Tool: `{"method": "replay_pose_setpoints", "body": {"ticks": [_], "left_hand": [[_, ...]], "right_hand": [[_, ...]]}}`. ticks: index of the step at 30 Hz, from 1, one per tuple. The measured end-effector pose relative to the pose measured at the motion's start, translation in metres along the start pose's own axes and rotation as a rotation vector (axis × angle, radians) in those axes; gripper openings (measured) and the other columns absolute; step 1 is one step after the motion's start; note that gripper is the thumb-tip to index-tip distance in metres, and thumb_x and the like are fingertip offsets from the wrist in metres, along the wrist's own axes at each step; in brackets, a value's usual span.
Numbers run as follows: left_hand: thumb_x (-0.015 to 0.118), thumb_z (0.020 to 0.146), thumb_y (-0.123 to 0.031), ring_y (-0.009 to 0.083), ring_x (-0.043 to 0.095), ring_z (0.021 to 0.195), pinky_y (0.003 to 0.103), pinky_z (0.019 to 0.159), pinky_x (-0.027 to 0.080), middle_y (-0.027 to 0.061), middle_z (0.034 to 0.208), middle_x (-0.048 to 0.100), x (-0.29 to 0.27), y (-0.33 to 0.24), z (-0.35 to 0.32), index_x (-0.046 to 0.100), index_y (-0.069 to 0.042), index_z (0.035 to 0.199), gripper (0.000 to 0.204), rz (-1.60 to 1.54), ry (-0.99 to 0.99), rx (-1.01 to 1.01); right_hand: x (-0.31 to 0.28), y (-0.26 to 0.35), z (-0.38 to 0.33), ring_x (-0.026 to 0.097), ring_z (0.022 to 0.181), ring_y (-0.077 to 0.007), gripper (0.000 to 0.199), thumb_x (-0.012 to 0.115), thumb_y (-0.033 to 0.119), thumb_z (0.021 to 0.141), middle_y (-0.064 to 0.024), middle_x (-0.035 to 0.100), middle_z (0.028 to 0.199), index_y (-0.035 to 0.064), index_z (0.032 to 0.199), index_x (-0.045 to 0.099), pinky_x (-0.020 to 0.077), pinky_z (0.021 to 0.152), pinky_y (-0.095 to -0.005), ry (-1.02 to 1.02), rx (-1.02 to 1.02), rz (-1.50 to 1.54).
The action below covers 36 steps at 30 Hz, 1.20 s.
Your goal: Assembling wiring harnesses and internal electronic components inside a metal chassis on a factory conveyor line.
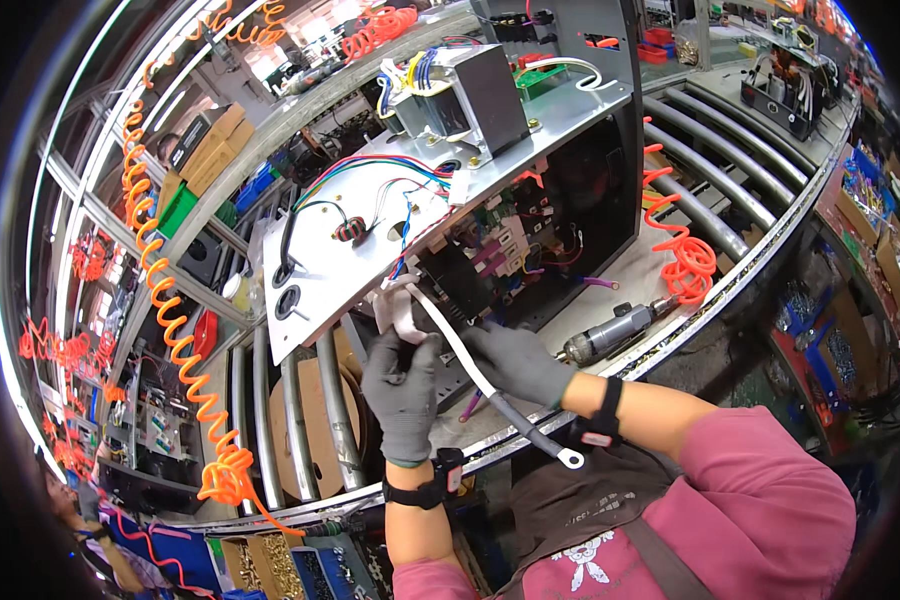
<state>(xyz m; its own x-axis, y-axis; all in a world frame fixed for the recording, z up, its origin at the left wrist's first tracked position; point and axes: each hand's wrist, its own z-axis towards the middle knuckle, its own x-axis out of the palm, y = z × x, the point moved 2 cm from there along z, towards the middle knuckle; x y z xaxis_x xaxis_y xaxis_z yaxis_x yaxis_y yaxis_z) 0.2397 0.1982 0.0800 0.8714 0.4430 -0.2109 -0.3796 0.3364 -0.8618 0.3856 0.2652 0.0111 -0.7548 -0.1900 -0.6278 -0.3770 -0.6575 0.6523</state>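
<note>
My left hand [402, 390], in a grey glove, is closed with thumb and finger pinching a thick white piece [403, 318] under the edge of a metal plate [355, 262]. It looks like a bend of cable, but its full shape is hidden. A white cable [460, 350] runs down from there to a dark sleeve and a ring terminal [570, 458] hanging near my apron. My right hand [520, 365], gloved too, reaches behind this cable at the open side of a black chassis [580, 190]; its fingertips are hidden. Circuit boards [510, 240] show inside the chassis.
A transformer [460, 100] and coloured wires stand on the plate. Right of my hands, a power screwdriver [610, 332] lies beside an orange coiled hose [685, 265]. Metal rollers [295, 420] run underneath. Parts bins [270, 565] sit lower left, where another person [90, 530] is partly visible.
</note>
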Motion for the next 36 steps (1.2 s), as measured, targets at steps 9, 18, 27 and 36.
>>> {"method": "replay_pose_setpoints", "body": {"ticks": [9,18,27,36], "left_hand": [[0.075,0.083,-0.006,0.0093,0.059,0.079,0.024,0.071,0.047,0.0041,0.087,0.067,-0.017,-0.016,0.029,0.067,0.003,0.097,0.019,0.267,-0.094,0.228],[0.069,0.087,-0.004,0.0140,0.069,0.089,0.027,0.079,0.052,0.0088,0.097,0.072,-0.025,0.003,0.059,0.065,0.005,0.107,0.022,0.443,-0.110,0.435],[0.074,0.085,-0.009,0.0164,0.068,0.088,0.029,0.079,0.052,0.0097,0.095,0.072,-0.028,-0.010,0.048,0.066,-0.001,0.114,0.031,0.628,0.013,0.342],[0.075,0.082,-0.006,0.0270,0.070,0.084,0.035,0.076,0.054,0.0134,0.095,0.070,-0.032,-0.022,0.075,0.066,-0.004,0.116,0.036,0.604,0.230,0.805]], "right_hand": [[0.058,-0.003,0.030,0.067,0.076,-0.0347,0.029,0.055,0.024,0.091,-0.0151,0.065,0.093,0.0114,0.117,0.049,0.0518,0.057,-0.0442,-0.354,0.015,0.108],[0.092,-0.001,0.051,0.062,0.102,-0.0243,0.035,0.047,-0.001,0.091,-0.0147,0.064,0.104,-0.0024,0.126,0.050,0.0506,0.088,-0.0336,-0.504,-0.093,0.575],[0.090,-0.007,0.061,0.060,0.071,-0.0137,0.028,0.049,0.000,0.093,-0.0068,0.062,0.085,0.0012,0.121,0.054,0.0493,0.063,-0.0296,-0.671,-0.003,0.504],[0.080,0.000,0.062,0.067,0.083,-0.0326,0.022,0.060,0.008,0.092,-0.0168,0.067,0.091,0.0032,0.113,0.062,0.0535,0.071,-0.0375,-0.756,0.114,0.348]]}}
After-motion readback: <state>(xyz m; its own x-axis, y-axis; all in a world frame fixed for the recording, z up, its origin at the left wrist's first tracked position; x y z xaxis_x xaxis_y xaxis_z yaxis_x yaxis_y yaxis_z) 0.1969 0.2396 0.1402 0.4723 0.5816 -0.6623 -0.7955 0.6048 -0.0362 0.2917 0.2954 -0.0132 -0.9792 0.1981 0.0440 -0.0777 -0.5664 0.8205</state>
